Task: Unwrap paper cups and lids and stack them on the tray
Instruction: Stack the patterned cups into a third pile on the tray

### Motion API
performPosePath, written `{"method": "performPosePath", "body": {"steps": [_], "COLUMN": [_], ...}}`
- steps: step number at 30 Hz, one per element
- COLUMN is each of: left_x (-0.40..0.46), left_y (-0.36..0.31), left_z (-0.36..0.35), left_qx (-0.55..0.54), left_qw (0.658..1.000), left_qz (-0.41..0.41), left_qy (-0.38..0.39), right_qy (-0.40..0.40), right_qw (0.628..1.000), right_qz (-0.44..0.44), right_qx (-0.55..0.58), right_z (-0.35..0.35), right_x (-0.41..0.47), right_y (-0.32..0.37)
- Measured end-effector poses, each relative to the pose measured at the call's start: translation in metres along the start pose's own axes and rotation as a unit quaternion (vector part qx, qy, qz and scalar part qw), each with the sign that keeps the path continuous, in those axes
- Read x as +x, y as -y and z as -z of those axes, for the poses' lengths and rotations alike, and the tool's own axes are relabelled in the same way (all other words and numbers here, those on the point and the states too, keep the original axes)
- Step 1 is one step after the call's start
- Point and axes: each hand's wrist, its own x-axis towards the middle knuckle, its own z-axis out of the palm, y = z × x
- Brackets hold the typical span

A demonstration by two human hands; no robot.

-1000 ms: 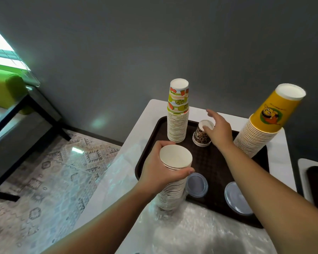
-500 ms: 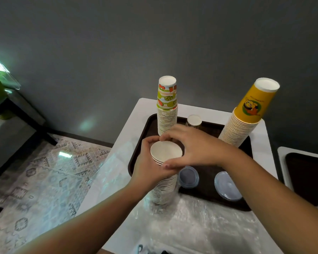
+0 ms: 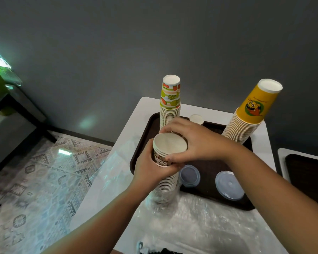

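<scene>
A tall stack of upside-down brown-patterned paper cups (image 3: 166, 187) stands on clear plastic wrap at the tray's near edge. My left hand (image 3: 151, 167) grips the stack below its top. My right hand (image 3: 195, 142) holds the topmost few cups (image 3: 168, 149), which sit raised and tilted above the rest. On the dark brown tray (image 3: 209, 167) stand a fruit-print cup stack (image 3: 170, 103), a yellow cup stack (image 3: 250, 114) and a small cup stack (image 3: 196, 119) half hidden behind my right hand. Two clear lids (image 3: 189, 176) (image 3: 229, 186) lie on the tray's near side.
Crumpled clear plastic wrap (image 3: 200, 222) covers the white table's near part. A second dark tray (image 3: 308, 173) sits on another table at right. The floor with a patterned rug (image 3: 44, 176) drops off left of the table. A grey wall is right behind.
My right hand came back from the small cup stack to the held stack, took hold of its top cups and has lifted them slightly, so their brown print shows.
</scene>
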Motion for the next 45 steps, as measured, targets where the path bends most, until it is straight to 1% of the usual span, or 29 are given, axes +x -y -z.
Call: {"method": "performPosePath", "body": {"steps": [2, 4, 9, 17, 19, 21, 23, 25, 27, 28, 30, 32, 33, 34, 35, 37, 39, 40, 43, 45], "left_x": [0.001, 0.001, 0.0, 0.0, 0.001, 0.002, 0.002, 0.004, 0.007, 0.009, 0.011, 0.012, 0.012, 0.013, 0.014, 0.015, 0.015, 0.016, 0.018, 0.02], "left_y": [0.002, 0.003, 0.004, -0.003, -0.004, -0.005, -0.003, 0.001, 0.005, 0.006, 0.006, 0.005, 0.005, 0.005, 0.005, 0.004, 0.003, 0.004, 0.005, 0.005], "left_z": [-0.002, -0.005, -0.005, -0.009, -0.008, -0.009, -0.009, -0.008, -0.005, -0.004, -0.004, -0.007, -0.009, -0.01, -0.012, -0.013, -0.013, -0.013, -0.013, -0.014], "left_qx": [0.006, 0.011, -0.02, -0.06, -0.067, -0.062, -0.06, -0.067, -0.074, -0.071, -0.058, -0.046, -0.04, -0.036, -0.033, -0.032, -0.032, -0.035, -0.044, -0.046], "left_qw": [1.0, 1.0, 1.0, 0.998, 0.997, 0.997, 0.997, 0.997, 0.997, 0.997, 0.998, 0.999, 0.999, 0.999, 0.999, 0.999, 0.999, 0.999, 0.999, 0.999], "left_qz": [-0.009, -0.014, 0.006, -0.005, -0.01, -0.019, -0.021, -0.014, -0.014, -0.016, -0.019, -0.022, -0.023, -0.022, -0.021, -0.021, -0.018, -0.015, -0.007, -0.003], "left_qy": [-0.003, -0.001, 0.008, 0.013, 0.024, 0.036, 0.043, 0.033, 0.015, 0.007, 0.001, 0.006, 0.005, 0.003, -0.001, -0.007, -0.009, -0.008, -0.002, 0.001], "right_qy": [0.027, 0.037, 0.019, -0.016, -0.008, 0.013, 0.016, -0.012, -0.031, -0.023, 0.019, 0.051, 0.054, 0.043, 0.013, -0.1, -0.217, -0.256, -0.316, -0.345], "right_qw": [1.0, 0.999, 0.999, 1.0, 1.0, 1.0, 0.998, 0.995, 0.992, 0.991, 0.993, 0.994, 0.995, 0.995, 0.995, 0.981, 0.943, 0.919, 0.858, 0.834], "right_qz": [-0.007, -0.016, -0.025, -0.014, -0.013, -0.007, 0.009, 0.016, 0.0, -0.015, -0.042, -0.058, -0.06, -0.06, -0.062, -0.093, -0.157, -0.185, -0.249, -0.278], "right_qx": [-0.006, -0.003, -0.002, 0.008, 0.008, 0.027, 0.059, 0.097, 0.126, 0.127, 0.108, 0.072, 0.059, 0.06, 0.079, 0.137, 0.197, 0.234, 0.319, 0.328], "right_z": [-0.003, -0.006, -0.01, -0.008, -0.005, 0.0, 0.009, 0.024, 0.038, 0.043, 0.044, 0.033, 0.025, 0.015, 0.006, -0.007, -0.015, -0.018, -0.023, -0.026], "right_x": [0.001, 0.002, 0.003, 0.004, 0.004, 0.0, -0.004, -0.009, -0.013, -0.014, -0.016, -0.012, -0.008, -0.004, 0.0, 0.01, 0.022, 0.028, 0.044, 0.05], "right_y": [0.001, 0.0, -0.002, -0.01, -0.01, -0.011, -0.013, -0.019, -0.031, -0.038, -0.051, -0.061, -0.066, -0.071, -0.078, -0.096, -0.116, -0.126, -0.148, -0.156]}}
